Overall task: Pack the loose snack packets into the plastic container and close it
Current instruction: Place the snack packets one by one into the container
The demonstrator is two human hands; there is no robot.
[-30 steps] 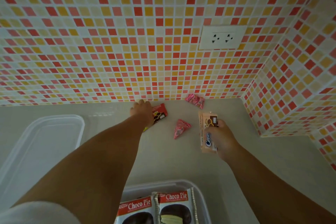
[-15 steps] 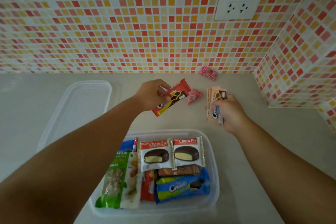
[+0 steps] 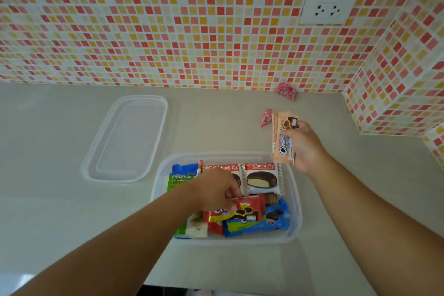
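The left hand (image 3: 216,190) is down inside the clear plastic container (image 3: 296,214), fingers pinched on a red cookie packet (image 3: 242,210) that lies across the packets already packed, over the blue cream-biscuit pack (image 3: 259,223) at the container's near side. The right hand (image 3: 304,149) grips a beige Cream-O packet (image 3: 281,139), held upright above the container's far right corner. Inside, two Choco Pie packets (image 3: 262,178) lie along the far side and a green nuts bag (image 3: 179,180) fills the left end.

The step in hand looks to be setting the red packet down. To do it well, it should go flat, pressed level with its neighbours, so that nothing stands above the rim; then the fingers can let go and lift straight out without dragging a wrapper along. The beige packet is best laid flat too, probably over the Choco Pies, not dropped on edge.

Two pink sweets remain loose on the counter (image 3: 60,199): one pink packet (image 3: 287,91) against the tiled wall near the far right corner, and a pink triangular packet (image 3: 265,118) just beside the top of the beige one. The clear lid (image 3: 127,138) lies on the counter to the left of the container, apart from it, ready for closing once those are in.
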